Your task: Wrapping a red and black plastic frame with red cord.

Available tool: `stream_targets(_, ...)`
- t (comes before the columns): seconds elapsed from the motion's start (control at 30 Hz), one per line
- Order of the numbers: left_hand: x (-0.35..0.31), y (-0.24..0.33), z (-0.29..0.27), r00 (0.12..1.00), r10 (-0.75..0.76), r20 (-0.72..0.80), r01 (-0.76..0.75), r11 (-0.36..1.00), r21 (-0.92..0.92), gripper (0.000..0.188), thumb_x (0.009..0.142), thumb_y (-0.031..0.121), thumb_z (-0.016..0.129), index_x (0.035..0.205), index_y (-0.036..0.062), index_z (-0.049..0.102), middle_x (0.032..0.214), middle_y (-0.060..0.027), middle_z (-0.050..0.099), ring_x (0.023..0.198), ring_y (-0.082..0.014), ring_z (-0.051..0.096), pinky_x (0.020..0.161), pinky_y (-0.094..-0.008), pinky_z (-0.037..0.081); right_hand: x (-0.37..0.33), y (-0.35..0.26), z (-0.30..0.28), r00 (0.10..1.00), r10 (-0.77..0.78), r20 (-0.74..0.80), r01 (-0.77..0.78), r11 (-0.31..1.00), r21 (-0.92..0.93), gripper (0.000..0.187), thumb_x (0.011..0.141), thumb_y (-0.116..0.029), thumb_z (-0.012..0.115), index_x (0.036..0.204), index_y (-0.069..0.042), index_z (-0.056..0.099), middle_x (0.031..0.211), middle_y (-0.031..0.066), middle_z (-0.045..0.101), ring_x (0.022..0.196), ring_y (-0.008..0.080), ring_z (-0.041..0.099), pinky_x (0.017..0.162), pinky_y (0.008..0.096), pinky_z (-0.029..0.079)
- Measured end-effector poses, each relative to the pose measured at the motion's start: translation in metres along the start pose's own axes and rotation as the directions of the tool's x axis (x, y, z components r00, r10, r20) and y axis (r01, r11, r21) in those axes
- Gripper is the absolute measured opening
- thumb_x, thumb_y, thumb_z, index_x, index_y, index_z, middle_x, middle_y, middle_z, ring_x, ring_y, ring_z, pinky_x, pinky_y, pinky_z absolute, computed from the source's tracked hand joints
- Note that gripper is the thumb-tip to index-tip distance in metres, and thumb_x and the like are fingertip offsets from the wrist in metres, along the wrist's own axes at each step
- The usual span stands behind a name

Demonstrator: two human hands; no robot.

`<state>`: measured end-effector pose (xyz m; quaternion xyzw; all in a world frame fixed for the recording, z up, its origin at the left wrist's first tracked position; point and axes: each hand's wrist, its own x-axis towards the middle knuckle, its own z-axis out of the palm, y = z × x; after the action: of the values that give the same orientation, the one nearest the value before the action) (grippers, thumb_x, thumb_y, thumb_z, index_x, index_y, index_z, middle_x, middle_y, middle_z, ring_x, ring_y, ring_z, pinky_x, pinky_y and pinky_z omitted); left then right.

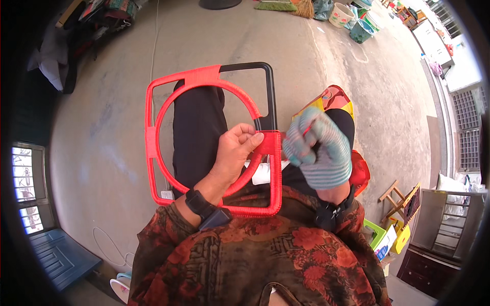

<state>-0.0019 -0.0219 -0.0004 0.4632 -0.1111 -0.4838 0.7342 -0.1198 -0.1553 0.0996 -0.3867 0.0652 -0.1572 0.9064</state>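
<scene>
A rounded square frame with a ring inside it (202,75) lies across my lap. Red cord is wound tightly over most of it. Its upper right corner (268,81) is bare black. My left hand (232,155), bare, pinches the frame's right side between thumb and fingers, where the red winding meets the black part. To the right of the frame, my right hand (324,153) wears a grey-blue striped glove and is closed, somewhat blurred. A sliver of red cord (307,131) shows between its fingers.
Beside my right leg are a red and yellow bag (334,96) and a shiny red bundle (360,173). A small wooden stool (390,196) stands further right. Buckets (361,31) and a broom (304,8) are at the far right, a blue table (64,259) at lower left.
</scene>
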Motion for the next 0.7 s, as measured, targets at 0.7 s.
stream_targets(0.7, 0.002, -0.003, 0.002, 0.969, -0.245, 0.032, 0.247, 0.961, -0.127, 0.023, 0.097, 0.017, 0.050, 0.110, 0.0002, 0.057, 0.094, -0.0072, 0.065, 0.075, -0.0123, 0.062, 0.065, -0.0251, 0.051, 0.027, 0.070, -0.073, 0.850, 0.189, -0.492, -0.318, 0.928, -0.193, 0.021, 0.082, -0.004, 0.069, 0.102, 0.001, 0.065, 0.087, 0.0064, 0.067, 0.075, 0.0133, 0.064, 0.067, 0.0271, 0.054)
